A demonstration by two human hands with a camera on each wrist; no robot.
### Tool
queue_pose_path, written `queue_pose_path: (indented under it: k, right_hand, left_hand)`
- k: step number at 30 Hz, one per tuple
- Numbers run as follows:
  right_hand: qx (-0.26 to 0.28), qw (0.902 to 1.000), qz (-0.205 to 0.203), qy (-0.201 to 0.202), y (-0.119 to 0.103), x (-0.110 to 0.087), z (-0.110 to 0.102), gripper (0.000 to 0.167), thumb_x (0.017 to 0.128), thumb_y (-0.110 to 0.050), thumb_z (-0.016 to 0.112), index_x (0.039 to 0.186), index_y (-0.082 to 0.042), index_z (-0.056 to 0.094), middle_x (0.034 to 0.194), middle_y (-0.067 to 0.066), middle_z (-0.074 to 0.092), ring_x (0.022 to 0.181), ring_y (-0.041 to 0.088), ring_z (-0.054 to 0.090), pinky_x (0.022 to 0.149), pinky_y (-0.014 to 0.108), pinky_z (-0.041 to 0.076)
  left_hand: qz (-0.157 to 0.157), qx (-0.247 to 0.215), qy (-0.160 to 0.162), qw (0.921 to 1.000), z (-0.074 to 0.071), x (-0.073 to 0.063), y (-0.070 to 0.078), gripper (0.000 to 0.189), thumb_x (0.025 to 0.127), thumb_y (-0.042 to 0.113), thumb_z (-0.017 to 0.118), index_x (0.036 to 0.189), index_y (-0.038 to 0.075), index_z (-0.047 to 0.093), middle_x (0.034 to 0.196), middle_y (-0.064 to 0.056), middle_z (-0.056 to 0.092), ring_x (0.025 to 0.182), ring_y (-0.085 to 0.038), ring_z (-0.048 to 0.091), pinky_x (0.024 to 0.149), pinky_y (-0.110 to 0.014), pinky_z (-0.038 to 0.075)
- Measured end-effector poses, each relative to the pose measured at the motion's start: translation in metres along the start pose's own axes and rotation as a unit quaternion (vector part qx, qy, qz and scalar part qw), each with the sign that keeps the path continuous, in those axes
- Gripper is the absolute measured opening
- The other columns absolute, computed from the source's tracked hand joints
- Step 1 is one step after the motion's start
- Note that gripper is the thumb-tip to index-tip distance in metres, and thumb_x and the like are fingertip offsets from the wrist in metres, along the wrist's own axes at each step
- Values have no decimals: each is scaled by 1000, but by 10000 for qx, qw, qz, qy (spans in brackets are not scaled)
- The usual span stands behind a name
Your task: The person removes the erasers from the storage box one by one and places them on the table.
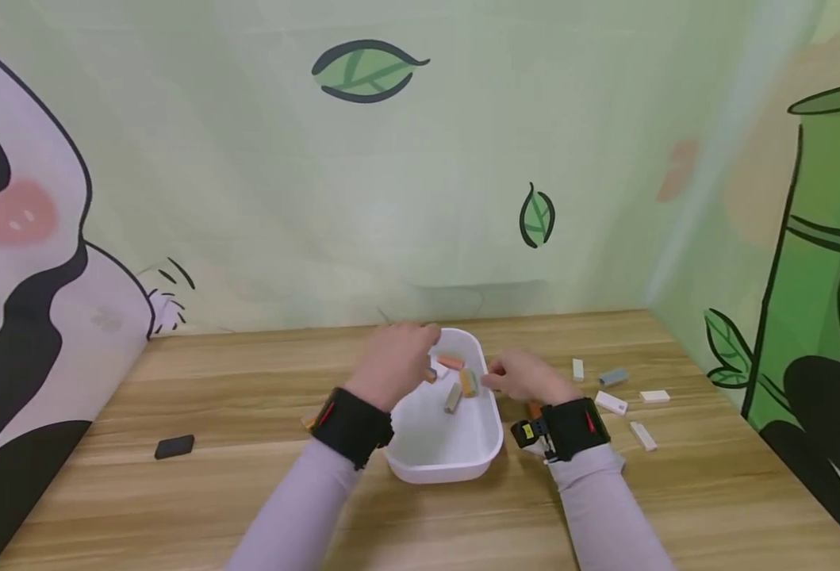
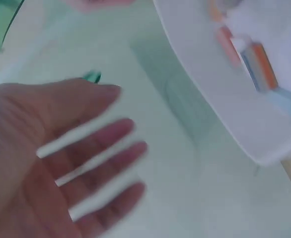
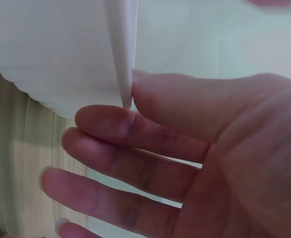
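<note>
A white plastic bin (image 1: 439,473) stands on the table and holds several small blocks. Among them are an orange block (image 1: 450,362), a tan block (image 1: 452,398) and a yellow and grey block (image 1: 469,383). Above the bin's left edge is my left hand (image 1: 395,365); in the left wrist view its fingers (image 2: 106,139) are spread, with nothing held. My right hand (image 1: 527,376) is at the bin's right side. The right wrist view shows thumb and index finger pinching the bin's rim (image 3: 121,59), the other fingers loosely bent.
Several white blocks (image 1: 611,402) and a grey-blue block (image 1: 613,377) lie right of the bin. Far left lies a black block (image 1: 174,446). Behind the wooden table (image 1: 248,381) hangs a printed green backdrop (image 1: 248,198). An orange piece (image 1: 534,409) is partly hidden by my right wrist.
</note>
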State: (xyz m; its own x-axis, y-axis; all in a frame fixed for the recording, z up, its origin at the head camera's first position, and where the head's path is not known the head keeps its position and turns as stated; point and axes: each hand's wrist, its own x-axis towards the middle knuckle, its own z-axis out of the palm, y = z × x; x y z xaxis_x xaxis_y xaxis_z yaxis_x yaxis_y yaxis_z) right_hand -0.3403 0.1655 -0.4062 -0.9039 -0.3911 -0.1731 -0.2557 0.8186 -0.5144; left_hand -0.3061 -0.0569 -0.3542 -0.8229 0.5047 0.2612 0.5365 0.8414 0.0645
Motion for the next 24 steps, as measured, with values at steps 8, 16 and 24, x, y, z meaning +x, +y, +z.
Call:
queue_pose_path:
  k: [8,16,24]
  right_hand:
    - [-11,9991,-402,101,5,1,1,34,97,-18,60,65,-7,54,55,-5,39,47,9,37,48,24,29]
    - [-13,9987,-494,115,7,1,2,28,96,-17,61,73,-3,66,54,-6,38,46,8,36,47,23,27]
    - [-49,9988,-476,104,6,-1,1,25,95,-17,62,74,-6,67,56,-6,41,48,8,38,48,23,29]
  left_hand:
    - [861,166,-1399,9863,22,38,31,18,83,-2,69,95,11,68,92,0,66,82,-16,59,74,-31,49]
    - [668,249,-1981,9776,53,37,30,14,81,1,71,80,12,63,74,3,51,69,-16,50,62,-30,43]
    - [621,239,-1554,9856,64,27,30,12,86,5,68,95,11,66,104,-10,62,84,-28,64,69,-41,51]
